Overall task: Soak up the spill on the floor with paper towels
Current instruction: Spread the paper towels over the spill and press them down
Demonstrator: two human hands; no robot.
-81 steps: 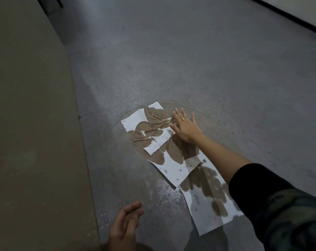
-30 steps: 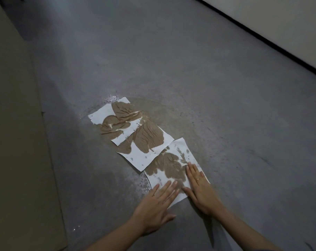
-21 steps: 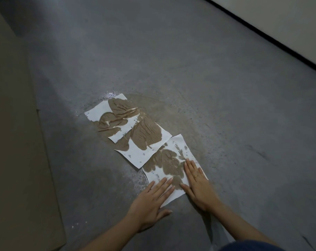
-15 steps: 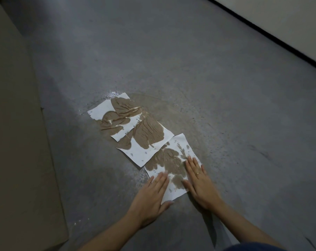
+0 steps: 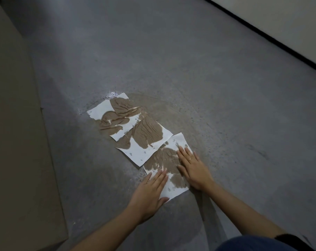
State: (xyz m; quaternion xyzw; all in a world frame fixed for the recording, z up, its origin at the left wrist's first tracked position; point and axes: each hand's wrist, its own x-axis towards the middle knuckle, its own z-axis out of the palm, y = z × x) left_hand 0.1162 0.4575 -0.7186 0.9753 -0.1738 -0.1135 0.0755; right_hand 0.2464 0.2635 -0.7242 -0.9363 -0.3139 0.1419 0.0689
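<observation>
While both palms lie flat on it, the nearest paper towel (image 5: 173, 142) stays spread on the grey floor (image 5: 208, 78), its middle soaked brown and its corners white. The left hand (image 5: 150, 192) rests on the towel's near-left part, fingers straight and close together, grasping nothing. The right hand (image 5: 193, 167) presses the towel's right side with fingers straight and slightly fanned, a ring (image 5: 190, 159) on one finger; it too grips nothing.

Two more towels run in a diagonal line away from the person. The middle towel (image 5: 139, 151) overlaps the nearest one's far-left corner, and the far towel (image 5: 99, 111) overlaps the middle one in turn. Each carries large brown wet patches with wrinkles. A brownish spill (image 5: 164, 109) shows on the bare floor just to the right of the far two sheets, and small glinting droplets lie beside the far towel's top edge and by the left hand.

A tan panel (image 5: 12, 124) borders the floor on the left. A pale wall with a black baseboard (image 5: 262, 28) crosses the upper right corner.
</observation>
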